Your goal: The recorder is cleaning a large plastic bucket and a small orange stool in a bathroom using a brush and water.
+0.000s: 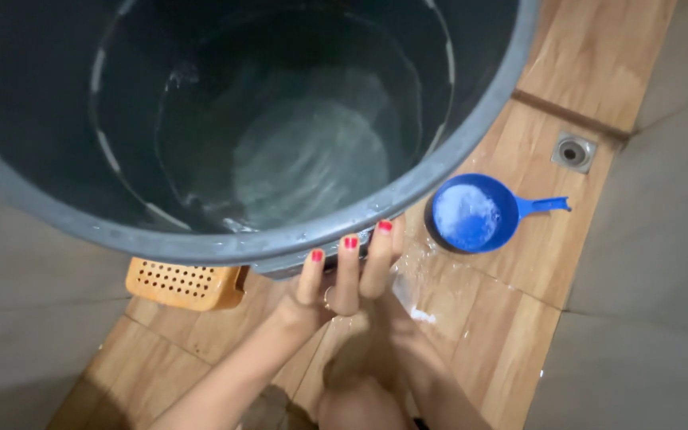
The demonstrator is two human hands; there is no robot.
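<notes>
Under the rim of the grey bucket (471, 135), the left hand (342, 279) presses flat with fingers together; blue scoop (471, 215) lies near.

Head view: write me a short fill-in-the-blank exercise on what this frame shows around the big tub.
1. The fingers of a hand touch the rim of a large grey tub that holds some ____.
2. The scoop standing on the floor beside the tub is ____ in colour.
3. The perforated basket partly hidden under the tub is ____ in colour.
4. A metal ____ is set into the wood-look floor near the wall.

Missing words: water; blue; orange; drain
</notes>
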